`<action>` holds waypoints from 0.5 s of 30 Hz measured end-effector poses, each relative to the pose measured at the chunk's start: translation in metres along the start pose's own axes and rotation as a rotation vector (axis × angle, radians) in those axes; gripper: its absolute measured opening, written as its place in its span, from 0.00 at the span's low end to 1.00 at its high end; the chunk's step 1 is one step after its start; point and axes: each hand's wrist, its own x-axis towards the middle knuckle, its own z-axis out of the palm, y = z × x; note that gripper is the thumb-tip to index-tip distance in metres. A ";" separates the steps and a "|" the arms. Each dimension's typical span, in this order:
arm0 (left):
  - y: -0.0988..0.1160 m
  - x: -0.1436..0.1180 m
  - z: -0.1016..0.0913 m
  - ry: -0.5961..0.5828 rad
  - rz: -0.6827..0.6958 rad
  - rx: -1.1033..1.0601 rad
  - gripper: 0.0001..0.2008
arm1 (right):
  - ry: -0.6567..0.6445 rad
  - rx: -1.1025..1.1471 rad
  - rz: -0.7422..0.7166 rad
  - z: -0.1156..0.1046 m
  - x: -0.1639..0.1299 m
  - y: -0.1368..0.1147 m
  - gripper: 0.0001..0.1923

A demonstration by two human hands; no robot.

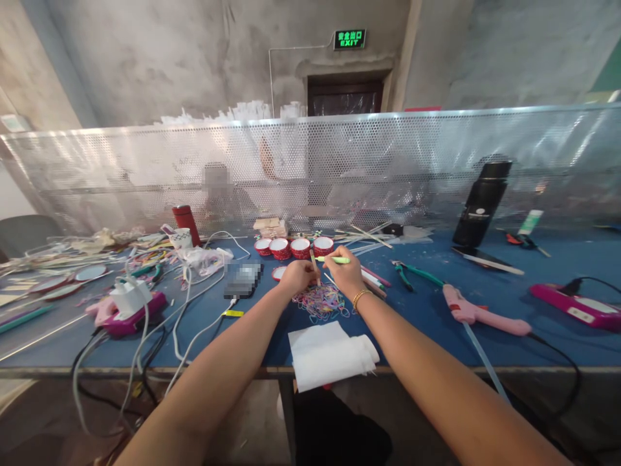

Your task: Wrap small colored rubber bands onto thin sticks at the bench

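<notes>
marker [343, 260], light green, pinched in right hand [348, 272], one end pointed at a thin pale stick [314, 264] held near-upright by left hand [298, 278]. can't tell if they touch. both over the rubber bands [323, 303], mid-bench.

handling, my guess: marker light, rigid, smooth; hold the barrel just behind the tip. stick light, stiff, probably snappable if bent; take it low, top free. bands soft, tangle-prone.

around: red-rimmed drums [279, 248] just behind, white cloth [330, 356] at near edge, pink glue gun [480, 315] off right. blue bench [412, 330], cluttered left. beyond: perforated metal screen [369, 175], bare concrete wall [194, 52], lit exit sign [349, 39].
</notes>
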 end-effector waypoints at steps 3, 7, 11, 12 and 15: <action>-0.002 0.002 0.001 -0.002 -0.003 -0.048 0.04 | 0.008 -0.001 0.004 -0.001 0.001 0.001 0.07; -0.008 0.006 0.001 -0.001 0.032 -0.023 0.04 | -0.016 0.012 -0.015 0.000 0.000 0.001 0.08; -0.007 0.004 0.000 0.013 0.044 0.002 0.03 | -0.024 -0.001 -0.012 0.000 0.001 0.002 0.08; -0.005 0.002 0.000 0.027 0.038 0.008 0.03 | -0.013 -0.007 -0.005 0.000 0.001 0.002 0.07; 0.001 -0.002 0.000 0.056 0.028 0.033 0.03 | 0.005 -0.011 0.008 -0.001 0.001 0.003 0.08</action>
